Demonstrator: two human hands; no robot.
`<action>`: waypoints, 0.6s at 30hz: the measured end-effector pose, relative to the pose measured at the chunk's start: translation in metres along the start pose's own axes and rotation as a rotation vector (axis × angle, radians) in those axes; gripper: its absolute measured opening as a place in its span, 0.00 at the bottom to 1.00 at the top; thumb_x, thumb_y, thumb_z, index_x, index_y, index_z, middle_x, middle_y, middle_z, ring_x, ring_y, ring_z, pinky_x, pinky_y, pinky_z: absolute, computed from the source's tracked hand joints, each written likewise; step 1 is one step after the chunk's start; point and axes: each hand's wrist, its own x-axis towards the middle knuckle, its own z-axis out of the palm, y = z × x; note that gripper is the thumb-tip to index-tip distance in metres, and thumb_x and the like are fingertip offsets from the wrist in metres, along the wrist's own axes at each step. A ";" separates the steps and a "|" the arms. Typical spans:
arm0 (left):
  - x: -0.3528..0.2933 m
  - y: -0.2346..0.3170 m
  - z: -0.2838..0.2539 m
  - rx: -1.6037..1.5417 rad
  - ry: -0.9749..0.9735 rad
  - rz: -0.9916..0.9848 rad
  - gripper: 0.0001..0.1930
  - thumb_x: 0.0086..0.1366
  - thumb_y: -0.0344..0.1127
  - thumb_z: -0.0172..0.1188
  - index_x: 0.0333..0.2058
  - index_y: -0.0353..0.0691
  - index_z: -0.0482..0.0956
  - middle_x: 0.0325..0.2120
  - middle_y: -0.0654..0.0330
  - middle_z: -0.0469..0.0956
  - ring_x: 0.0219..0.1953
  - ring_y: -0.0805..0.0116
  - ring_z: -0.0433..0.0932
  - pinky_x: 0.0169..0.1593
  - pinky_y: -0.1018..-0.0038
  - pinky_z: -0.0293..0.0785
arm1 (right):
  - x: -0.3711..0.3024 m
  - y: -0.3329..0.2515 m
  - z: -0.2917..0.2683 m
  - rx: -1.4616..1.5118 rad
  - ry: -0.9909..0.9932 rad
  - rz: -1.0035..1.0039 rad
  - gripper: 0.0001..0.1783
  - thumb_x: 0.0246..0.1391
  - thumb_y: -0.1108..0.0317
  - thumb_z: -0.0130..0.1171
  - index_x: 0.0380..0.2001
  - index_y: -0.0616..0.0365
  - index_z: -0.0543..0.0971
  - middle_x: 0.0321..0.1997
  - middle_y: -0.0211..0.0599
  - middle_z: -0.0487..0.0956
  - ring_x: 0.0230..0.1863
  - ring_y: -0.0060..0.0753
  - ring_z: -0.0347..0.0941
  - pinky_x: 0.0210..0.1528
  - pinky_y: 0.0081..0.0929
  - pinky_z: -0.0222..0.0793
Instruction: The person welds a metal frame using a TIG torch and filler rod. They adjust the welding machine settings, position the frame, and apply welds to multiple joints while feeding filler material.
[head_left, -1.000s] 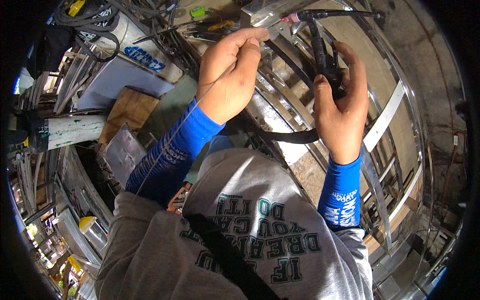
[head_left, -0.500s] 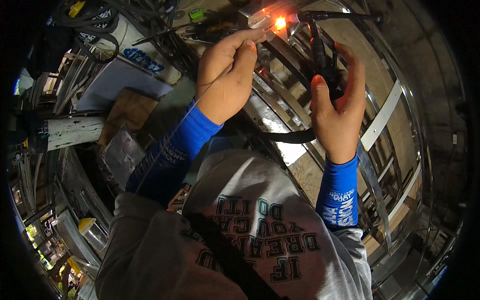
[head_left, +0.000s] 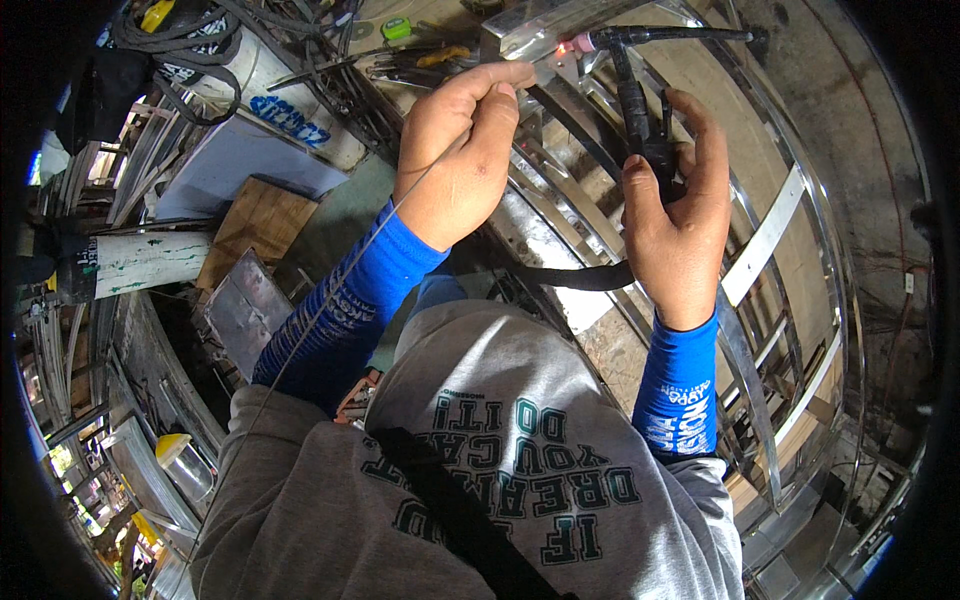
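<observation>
My right hand (head_left: pixel 680 205) is closed round the handle of a black welding torch (head_left: pixel 632 95). The torch's pink nozzle points left at a shiny metal frame (head_left: pixel 530 35), and a small orange-red glow shows at its tip. Pinched in my left hand (head_left: pixel 458 150) is a thin filler rod (head_left: pixel 340 280), which trails back along my blue sleeve. My left fingertips are close to the frame, to the left of the nozzle. From beneath my right hand a thick black hose (head_left: pixel 580 275) curves away to the left.
Curved metal bars and a flat pale strip (head_left: pixel 765 235) lie to the right. At the upper left are a gas cylinder (head_left: pixel 290 110) with coiled black cables, a green tape measure (head_left: pixel 396 28) and some hand tools. A wooden board (head_left: pixel 255 235) leans at the left.
The bright arc at the torch tip has gone out, leaving a small glow, and the scene looks lighter. Both hands have hardly moved.
</observation>
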 end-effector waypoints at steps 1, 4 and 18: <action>0.000 -0.001 0.000 0.012 -0.002 0.012 0.17 0.82 0.31 0.48 0.57 0.27 0.81 0.53 0.52 0.86 0.56 0.69 0.82 0.64 0.74 0.73 | -0.001 -0.001 0.000 0.013 0.001 0.006 0.33 0.61 0.81 0.60 0.69 0.61 0.68 0.52 0.55 0.84 0.49 0.38 0.85 0.49 0.32 0.81; 0.000 -0.003 -0.001 0.057 -0.006 0.046 0.17 0.82 0.31 0.48 0.56 0.27 0.81 0.52 0.52 0.86 0.56 0.68 0.82 0.64 0.73 0.73 | -0.001 0.003 0.000 -0.004 0.012 -0.023 0.32 0.60 0.81 0.61 0.67 0.63 0.70 0.54 0.56 0.84 0.52 0.40 0.86 0.54 0.33 0.82; 0.002 0.005 -0.005 0.192 0.060 0.181 0.15 0.80 0.34 0.54 0.51 0.29 0.83 0.41 0.50 0.88 0.43 0.65 0.85 0.48 0.71 0.78 | -0.010 -0.028 0.027 -0.063 0.172 -0.053 0.37 0.60 0.85 0.52 0.73 0.64 0.63 0.65 0.47 0.75 0.41 0.23 0.78 0.36 0.21 0.75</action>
